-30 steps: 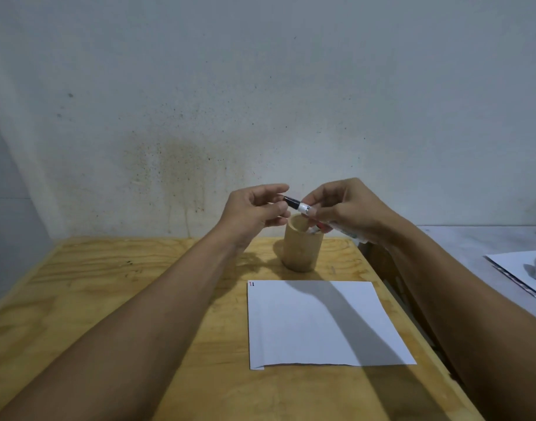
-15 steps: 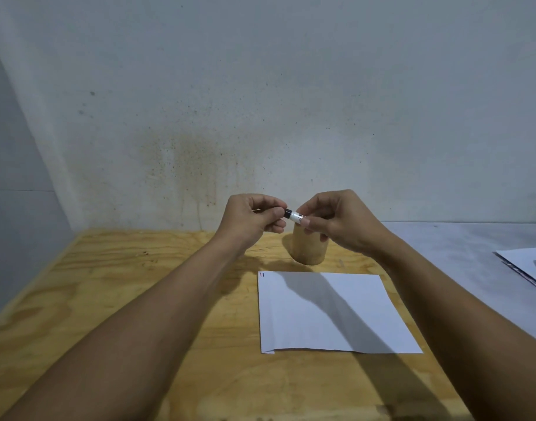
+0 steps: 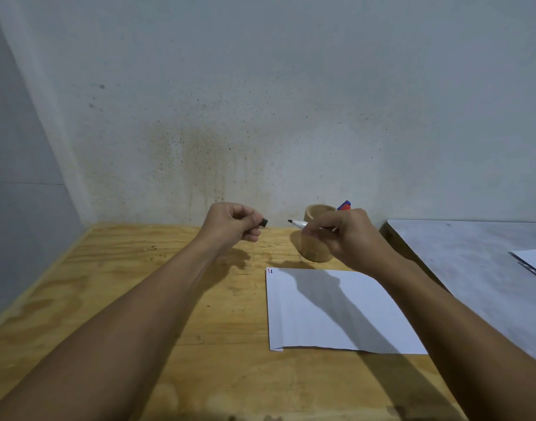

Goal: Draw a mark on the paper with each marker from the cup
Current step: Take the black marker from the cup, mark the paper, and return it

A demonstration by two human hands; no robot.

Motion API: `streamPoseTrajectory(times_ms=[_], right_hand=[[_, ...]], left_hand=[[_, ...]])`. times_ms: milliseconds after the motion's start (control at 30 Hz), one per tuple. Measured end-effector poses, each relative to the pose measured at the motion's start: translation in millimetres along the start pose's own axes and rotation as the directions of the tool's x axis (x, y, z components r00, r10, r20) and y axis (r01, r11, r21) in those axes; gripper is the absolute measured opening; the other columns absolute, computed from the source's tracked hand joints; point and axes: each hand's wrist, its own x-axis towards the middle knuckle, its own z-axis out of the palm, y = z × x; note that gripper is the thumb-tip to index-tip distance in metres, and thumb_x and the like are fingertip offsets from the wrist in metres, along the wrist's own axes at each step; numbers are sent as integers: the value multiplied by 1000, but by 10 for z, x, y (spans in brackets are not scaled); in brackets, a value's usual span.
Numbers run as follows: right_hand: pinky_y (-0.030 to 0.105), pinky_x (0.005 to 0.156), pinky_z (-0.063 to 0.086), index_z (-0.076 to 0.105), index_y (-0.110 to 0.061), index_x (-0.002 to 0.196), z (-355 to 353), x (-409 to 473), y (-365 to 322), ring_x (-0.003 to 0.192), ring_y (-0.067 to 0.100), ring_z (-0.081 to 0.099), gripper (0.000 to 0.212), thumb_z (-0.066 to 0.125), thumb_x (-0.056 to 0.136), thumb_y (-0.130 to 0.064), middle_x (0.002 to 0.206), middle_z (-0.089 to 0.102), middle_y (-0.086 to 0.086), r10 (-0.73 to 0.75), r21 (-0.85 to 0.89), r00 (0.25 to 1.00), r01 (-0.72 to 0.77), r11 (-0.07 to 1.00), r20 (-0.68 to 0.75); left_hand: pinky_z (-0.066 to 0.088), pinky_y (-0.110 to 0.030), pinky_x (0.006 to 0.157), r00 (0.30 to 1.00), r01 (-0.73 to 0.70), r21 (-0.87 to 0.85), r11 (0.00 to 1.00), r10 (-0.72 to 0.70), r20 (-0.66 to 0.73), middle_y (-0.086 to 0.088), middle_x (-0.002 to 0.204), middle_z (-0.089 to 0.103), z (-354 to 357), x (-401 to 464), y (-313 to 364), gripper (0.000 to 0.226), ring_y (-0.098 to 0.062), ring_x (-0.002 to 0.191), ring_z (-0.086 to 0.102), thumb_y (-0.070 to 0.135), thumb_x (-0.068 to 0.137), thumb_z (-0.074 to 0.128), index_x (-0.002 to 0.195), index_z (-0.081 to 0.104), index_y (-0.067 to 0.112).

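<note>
Cap pinched in the left hand, the right hand pinches an uncapped black marker, lying level with tip pointing left, above the paper lying nearer, below.

There is one view only, taken from the person's head, looking forward and slightly down along both outstretched forearms. It faces a stained wall, which fills the upper half of the picture, while the plywood bench takes the lower half and runs up to meet the wall. The wide-angle lens bends the wall's left corner and the bench edges outward. The forearms enter from the two bottom corners, close to the lens and large, and the left hand and right hand sit near the middle of the picture. A grey surface beside the bench shows at the right edge.
</note>
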Motion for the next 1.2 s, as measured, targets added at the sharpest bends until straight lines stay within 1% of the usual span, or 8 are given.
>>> streamPoseTrajectory(times_ms=[100, 200, 433, 600, 733, 900, 1067, 1200], right_hand=[[24, 62, 51, 73, 3, 98, -37, -59, 2, 61, 6, 61, 22, 52, 93, 9, 76, 62, 24, 217, 400, 973, -231, 887, 80], [29, 66, 59, 70, 2, 102, -31, -101, 20, 69, 22, 68, 33, 38, 98, 10, 79, 65, 19, 343, 747, 905, -406, 526, 251], [39, 78, 60, 66, 2, 113, 161, -141, 90, 79, 26, 68, 44, 71, 70, 5, 91, 65, 19, 239, 907, 921, -360, 220, 308], [37, 70, 63, 63, 3, 117, 368, -104, 65, 69, 20, 59, 45, 68, 77, -16, 79, 59, 14, 419, 871, 881, -370, 322, 219], [29, 60, 59, 68, 11, 104, 593, -82, 122, 69, 19, 58, 36, 70, 86, -20, 75, 63, 10, 530, 795, 839, -402, 454, 121], [33, 65, 62, 59, 18, 99, 756, -117, 146, 71, 27, 69, 24, 70, 83, 4, 87, 65, 32, 575, 706, 815, -444, 552, 64], [21, 46, 47, 59, 13, 87, 863, -154, 75, 47, 10, 55, 10, 56, 81, 21, 74, 49, 22, 565, 713, 818, -456, 532, 101], [17, 52, 52, 61, 14, 81, 963, -198, 215, 53, 3, 61, 3, 63, 79, 15, 70, 60, 16, 564, 604, 825, -460, 651, 20]], left_hand=[[45, -15, 48, 1000, 4, 392, 920, 2, -14, -6, 65, 63, -120, -25, -178, 7, -10, 52, 56, 6, 85, 66, 80, 70, 3], [47, -18, 52, 1000, 9, 595, 804, 6, -23, -3, 70, 66, -92, -68, -386, 12, -12, 65, 61, 4, 82, 67, 71, 71, 9], [44, -27, 70, 998, -58, 704, 708, 38, 44, -7, 88, 71, -24, -92, -641, 8, -16, 79, 60, 15, 82, 70, 84, 74, 9], [40, -26, 68, 990, -136, 717, 684, 115, 78, -2, 85, 65, -36, -139, -719, 16, -19, 81, 60, 20, 80, 71, 94, 72, 11], [47, -34, 90, 991, -121, 679, 724, 126, 42, -4, 115, 56, -6, -205, -833, 58, -20, 105, 55, 23, 76, 75, 128, 53, 13], [49, -40, 78, 863, -414, 709, 571, 493, 108, -4, 97, 59, 124, -484, -811, 27, -20, 91, 54, 22, 78, 69, 102, 65, 10], [48, -41, 84, 881, -462, 673, 578, 387, 272, -3, 105, 67, 215, -584, -927, 39, -19, 98, 56, 39, 77, 67, 104, 71, 11], [46, -40, 89, 897, -433, 701, 566, 344, 277, -3, 110, 69, 217, -575, -979, 43, -20, 103, 57, 45, 76, 63, 103, 72, 12]])
